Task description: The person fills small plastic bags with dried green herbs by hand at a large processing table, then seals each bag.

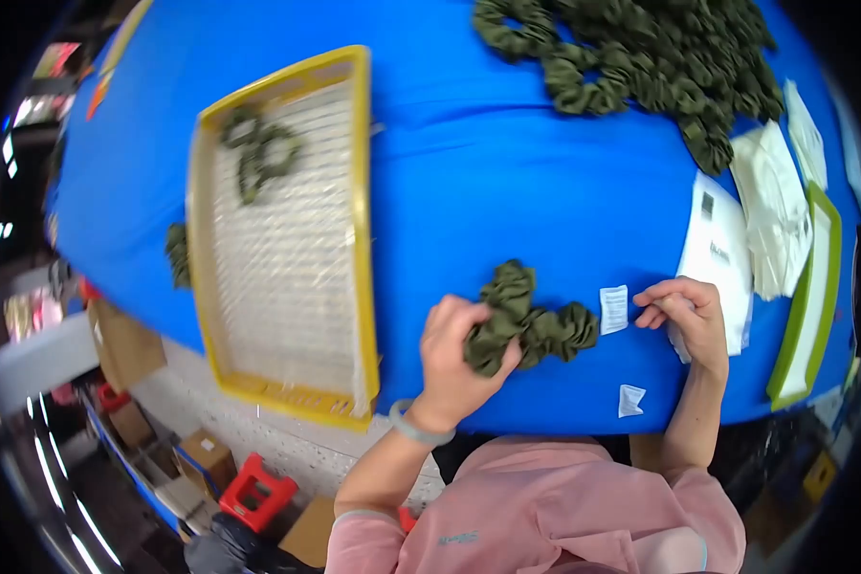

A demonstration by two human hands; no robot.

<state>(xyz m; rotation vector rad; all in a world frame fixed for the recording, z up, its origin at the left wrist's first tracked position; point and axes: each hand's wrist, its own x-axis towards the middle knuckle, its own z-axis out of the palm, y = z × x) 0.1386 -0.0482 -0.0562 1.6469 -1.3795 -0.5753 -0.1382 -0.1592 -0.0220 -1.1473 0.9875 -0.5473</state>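
My left hand is closed around dark green satin scrunchies, a small bunch held just over the blue cloth. To its right, my right hand has its thumb and fingers curled together in a pinch; whether anything small sits between them cannot be made out. Close to those fingertips lies a small white printed label. Another small white label is nearer the table's front edge. Partly beneath my right hand is a white printed plastic bag.
A yellow-rimmed tray holding a few green scrunchies stands at left. Another scrunchie lies beyond it. A large scrunchie pile fills the far right. White bags and a green-rimmed tray are at right.
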